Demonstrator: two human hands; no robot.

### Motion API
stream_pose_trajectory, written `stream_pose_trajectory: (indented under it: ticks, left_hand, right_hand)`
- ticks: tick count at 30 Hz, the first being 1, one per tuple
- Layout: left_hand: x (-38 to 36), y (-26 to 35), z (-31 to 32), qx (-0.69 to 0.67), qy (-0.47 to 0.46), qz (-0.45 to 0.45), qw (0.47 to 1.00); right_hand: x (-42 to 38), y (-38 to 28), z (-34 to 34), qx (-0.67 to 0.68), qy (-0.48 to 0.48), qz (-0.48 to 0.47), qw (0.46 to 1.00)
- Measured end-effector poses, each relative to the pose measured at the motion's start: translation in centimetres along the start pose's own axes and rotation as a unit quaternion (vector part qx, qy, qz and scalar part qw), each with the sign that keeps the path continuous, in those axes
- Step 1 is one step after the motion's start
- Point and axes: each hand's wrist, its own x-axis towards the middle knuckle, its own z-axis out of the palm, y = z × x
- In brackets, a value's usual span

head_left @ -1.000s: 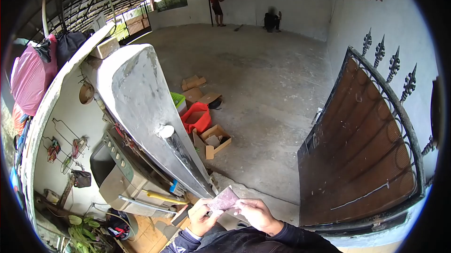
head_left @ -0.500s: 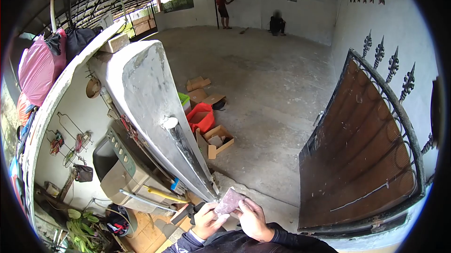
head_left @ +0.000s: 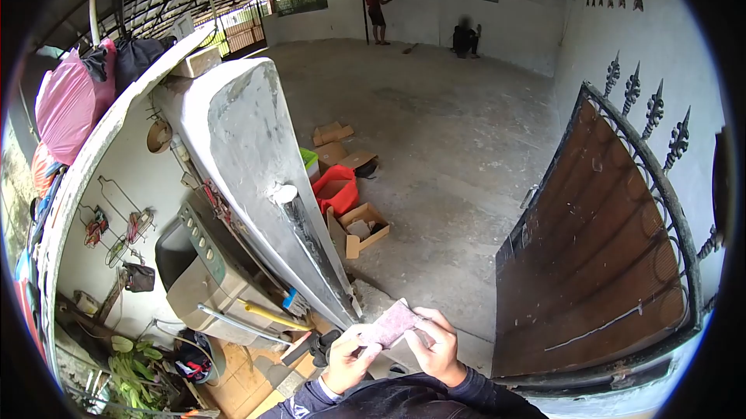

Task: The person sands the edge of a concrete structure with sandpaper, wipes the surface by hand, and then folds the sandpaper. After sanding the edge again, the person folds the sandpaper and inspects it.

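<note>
A pinkish, speckled flat piece [head_left: 391, 326], perhaps sandpaper, is held between both hands at the bottom centre. Its left end is pinched by my left hand [head_left: 348, 358], thumb on the near side. At the right end, my right hand [head_left: 437, 347] grips it with thumb and fingers. Dark sleeves cover both wrists. Just left of the left hand lie dark objects on the tiled floor.
A white-grey wall end [head_left: 241, 131] rises at left, beside a washing machine [head_left: 210, 295] and plants [head_left: 140, 380]. A brown metal gate [head_left: 590, 256] stands right. Cardboard boxes [head_left: 369, 240] and a red bag [head_left: 336, 190] lie ahead. Two people [head_left: 376, 15] are near the far wall.
The piece has turned flatter and wider between the hands, and both hands have moved slightly up and apart. The view has shifted a little. The seated person's hand is now raised at the wall.
</note>
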Motion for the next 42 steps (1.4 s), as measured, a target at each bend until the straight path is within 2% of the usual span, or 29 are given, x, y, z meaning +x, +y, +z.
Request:
stream_pose_trajectory:
  ticks: [1, 2, 4, 5, 7, 9, 10, 13, 17, 20, 22, 26, 29, 31, 32, 33, 34, 35, 36, 39, 42]
  left_hand:
    - [0.0, 0.1, 0.1, -0.024, -0.004, -0.027, 0.999]
    - [0.0, 0.0, 0.3, -0.024, -0.003, -0.03, 0.999]
    - [0.2, -0.1, 0.6, -0.098, 0.035, -0.072, 0.992]
    - [0.6, 0.2, 0.7, -0.081, 0.04, -0.068, 0.994]
    - [1.4, 0.8, 1.0, -0.07, 0.042, -0.031, 0.996]
    - [1.8, 1.0, 1.3, -0.083, 0.057, 0.0, 0.995]
    - [2.4, 1.2, 1.3, -0.084, 0.054, 0.013, 0.995]
    - [3.0, 1.5, 1.2, -0.107, 0.06, 0.011, 0.992]
    - [3.8, 2.2, 0.6, -0.028, 0.04, 0.039, 0.998]
    - [3.8, 1.8, 0.6, -0.033, 0.037, 0.02, 0.999]
    - [3.8, 1.6, 0.4, -0.063, 0.015, -0.06, 0.996]
    - [3.9, 1.0, -0.3, -0.122, -0.013, -0.12, 0.985]
    - [4.2, 1.2, -0.6, -0.056, -0.047, -0.074, 0.995]
    - [3.9, 1.6, -0.4, -0.036, -0.034, -0.054, 0.997]
    - [3.8, 1.7, -0.3, -0.016, -0.022, -0.035, 0.999]
    - [3.7, 1.6, -0.3, -0.016, -0.022, -0.032, 0.999]
    - [3.6, 1.5, -0.4, -0.009, -0.02, -0.024, 0.999]
    - [3.5, 1.4, -0.5, -0.003, -0.018, -0.017, 1.0]
    - [3.6, 1.5, -0.6, 0.023, -0.018, -0.003, 1.0]
    - [3.7, 1.8, -1.2, 0.047, -0.016, 0.021, 0.999]
    - [3.2, 1.5, -1.4, 0.05, 0.0, 0.041, 0.998]
  right_hand:
    - [0.8, -0.6, -0.3, -0.059, -0.005, -0.058, 0.997]
    - [1.1, -0.8, -0.4, -0.059, -0.001, -0.079, 0.995]
    - [1.4, -0.8, -0.3, -0.071, 0.004, -0.077, 0.995]
    - [1.3, -0.7, -0.2, -0.082, 0.011, -0.077, 0.994]
    - [1.0, -0.3, 0.2, -0.065, 0.038, -0.023, 0.997]
    - [1.5, -0.6, 0.9, 0.028, 0.077, 0.036, 0.996]
    - [1.6, -0.5, 1.5, 0.151, 0.098, 0.079, 0.981]
    - [1.6, 0.3, 1.3, 0.17, 0.11, 0.112, 0.973]
    - [2.3, -0.1, 0.9, 0.184, 0.1, 0.165, 0.964]
    - [2.4, -0.1, 0.8, 0.157, 0.084, 0.163, 0.971]
    - [2.4, -0.3, 0.7, 0.173, 0.082, 0.152, 0.97]
    - [2.1, 0.6, 0.7, 0.182, 0.07, 0.159, 0.968]
    - [1.9, 1.8, 1.2, 0.178, 0.06, 0.124, 0.974]
    - [2.6, 0.8, 1.7, 0.17, 0.079, 0.045, 0.981]
    - [2.5, 0.7, 0.9, 0.093, 0.066, 0.062, 0.992]
    - [2.9, 0.5, 0.3, 0.093, 0.066, 0.059, 0.992]
    - [3.6, 0.3, -0.3, -0.045, 0.065, -0.025, 0.997]
    - [4.0, 0.0, -0.5, -0.181, 0.064, -0.107, 0.976]
    - [4.0, -0.6, -0.3, -0.134, 0.067, -0.066, 0.987]
    - [3.8, -0.5, -0.5, -0.137, 0.021, -0.091, 0.986]
    - [2.7, 0.2, -0.4, -0.101, -0.002, -0.076, 0.992]
